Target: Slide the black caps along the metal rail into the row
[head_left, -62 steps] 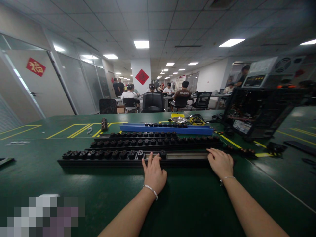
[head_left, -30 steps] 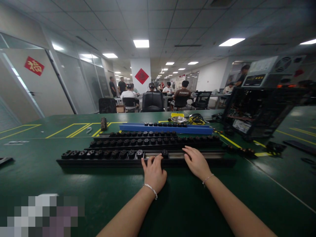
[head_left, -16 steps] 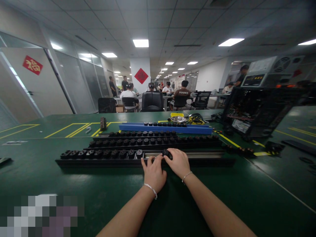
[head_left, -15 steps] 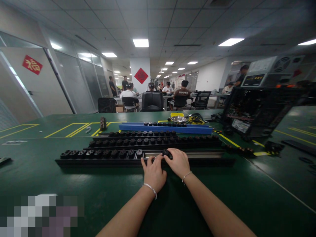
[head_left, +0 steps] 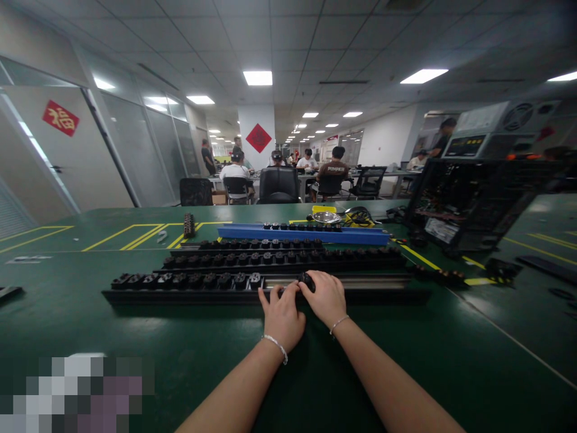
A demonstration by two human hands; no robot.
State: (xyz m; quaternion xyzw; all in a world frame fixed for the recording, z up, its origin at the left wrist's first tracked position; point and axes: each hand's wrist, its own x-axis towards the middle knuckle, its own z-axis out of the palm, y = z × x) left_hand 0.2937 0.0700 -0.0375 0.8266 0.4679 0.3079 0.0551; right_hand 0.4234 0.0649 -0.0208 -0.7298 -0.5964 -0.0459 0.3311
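A long black rail lies across the table before me, with a row of round black socket-like modules seated along its left part. To their right, a stretch of bare metallic channel shows. My right hand pinches a single black module over the channel, its fingers partly covering it. Close beside it, my left hand rests on the rail with fingers spread. Its index fingertip meets the held module or the right fingertips; I cannot tell which.
Behind stand more black rails with modules and a blue rail. An opened computer case is at the right. A metal dish and cables lie farther back. People sit beyond the green table.
The held module appears slightly shifted or tilted in my right fingers. Both hands stay almost in place. In the background, a standing person has moved behind a seated one.
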